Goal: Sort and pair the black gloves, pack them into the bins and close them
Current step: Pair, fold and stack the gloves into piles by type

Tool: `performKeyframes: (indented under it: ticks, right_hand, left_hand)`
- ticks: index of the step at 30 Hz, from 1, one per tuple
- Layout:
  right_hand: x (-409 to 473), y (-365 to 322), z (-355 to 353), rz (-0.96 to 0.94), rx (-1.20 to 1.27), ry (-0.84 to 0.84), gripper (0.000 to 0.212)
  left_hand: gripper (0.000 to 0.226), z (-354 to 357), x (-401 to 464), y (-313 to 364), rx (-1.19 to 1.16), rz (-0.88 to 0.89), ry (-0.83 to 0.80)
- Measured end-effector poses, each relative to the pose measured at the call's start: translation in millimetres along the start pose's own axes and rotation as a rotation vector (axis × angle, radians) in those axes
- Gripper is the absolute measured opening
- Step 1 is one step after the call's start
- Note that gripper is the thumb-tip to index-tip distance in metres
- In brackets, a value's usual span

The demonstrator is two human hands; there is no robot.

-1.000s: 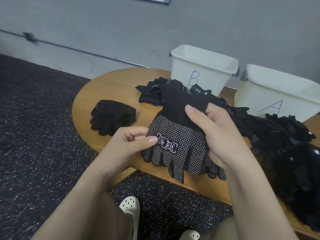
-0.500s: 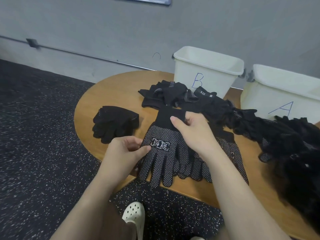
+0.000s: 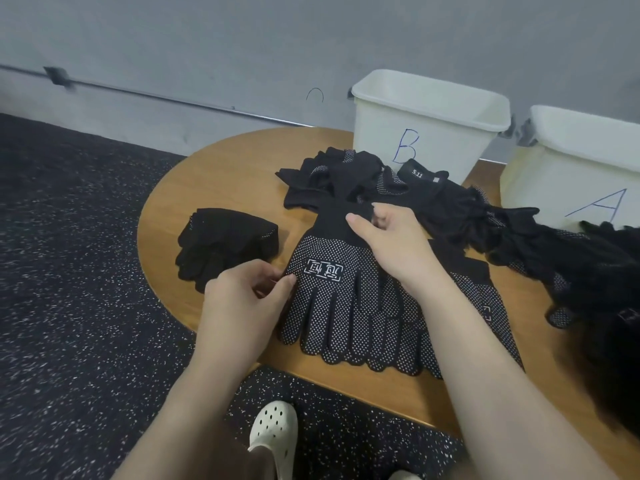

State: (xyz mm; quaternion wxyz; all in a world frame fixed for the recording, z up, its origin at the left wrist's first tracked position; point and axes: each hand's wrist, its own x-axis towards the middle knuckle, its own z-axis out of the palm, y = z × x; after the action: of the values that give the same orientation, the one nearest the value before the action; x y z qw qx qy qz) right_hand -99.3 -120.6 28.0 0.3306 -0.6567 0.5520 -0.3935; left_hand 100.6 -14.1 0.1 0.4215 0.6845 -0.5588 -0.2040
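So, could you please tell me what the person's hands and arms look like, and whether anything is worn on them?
Both the left hand and the right hand are bare: no gloves, rings, watch or bracelets show. Both forearms are uncovered too, with no sleeve in view down to the frame's lower edge.

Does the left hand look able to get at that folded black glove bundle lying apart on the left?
Probably yes: the left hand is beside the folded black glove bundle, with only bare round wooden table between them.
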Motion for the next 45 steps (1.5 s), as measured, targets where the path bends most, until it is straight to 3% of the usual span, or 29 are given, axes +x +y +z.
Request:
performKeyframes:
  ticks: [5, 9, 14, 20, 27, 33, 45]
  right_hand:
    - [2, 13, 0, -0.056, -0.085, -0.035, 0.048]
    - [3, 19, 0, -0.012, -0.037, -0.053, 0.015]
    - [2, 21, 2, 0.011, -0.070, -0.059, 0.012]
    - [-9, 13, 2, -0.191, -0.201, 0.178, 0.016]
    - [-25, 15, 16, -0.369, -0.362, -0.091, 0.028]
    - [-18, 32, 14, -0.283, -0.749, -0.478, 0.053]
    - [-22, 39, -1, -0.226, -0.819, -0.458, 0.056]
  left_hand:
    - [0.008, 0, 1, -4, 0.059, 0.025, 0.035]
    - [0.007, -1, 1, -4, 0.099, 0.016, 0.048]
    - [0.007, 1, -2, -3, 0.139, 0.005, 0.042]
    - [0.017, 12, -5, 7, 0.216, 0.196, 0.037]
    - [0.063, 36, -14, 10, 0.385, 0.316, -0.305]
    - [0.067, 43, -16, 7, 0.627, 0.350, -0.398]
    - [0.078, 38, -28, 5, 0.627, 0.398, -0.430]
